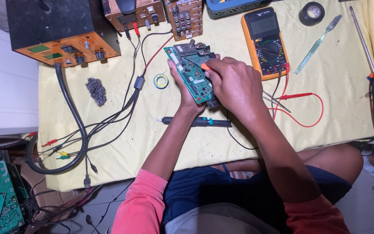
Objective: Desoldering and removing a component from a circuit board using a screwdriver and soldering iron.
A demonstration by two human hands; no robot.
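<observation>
Left hand (186, 89) under the green board (191, 73), holding it up off the counter (334, 104) at centre frame, thumb on the board's left edge, fingers wrapped beneath, so that grip is clamped on the board. Right hand (234, 82) sits on top of the board at its 3 o'clock side, fingers pinched tight round an orange-handled tool (205, 66), thin tip running toward 10 o'clock across the components. Can't tell exactly what the tip touches. Board is tilted, long side running 11 to 5 o'clock. Just below the hands at 6 o'clock, a dark pen-shaped tool w/ teal band (195, 121) lies flat on the yellow cloth. At 9 o'clock of the board, a small solder spool (161, 81), blue and yellow; further out at 9, a wad of steel wool (96, 90). At 2 o'clock, an orange multimeter (265, 41), its red lead (301, 110) looping over the cloth at 3 o'clock. At 10 o'clock, an orange-faced black box (61, 34) w/ knobs, thick black cable dropping off it to 7 o'clock. Second bare board (188, 17) at 12 o'clock. Far at 3 o'clock, a screwdriver (371, 60) w/ orange handle; tape roll (311, 13) and toothbrush (319, 43) at 1 o'clock.
</observation>
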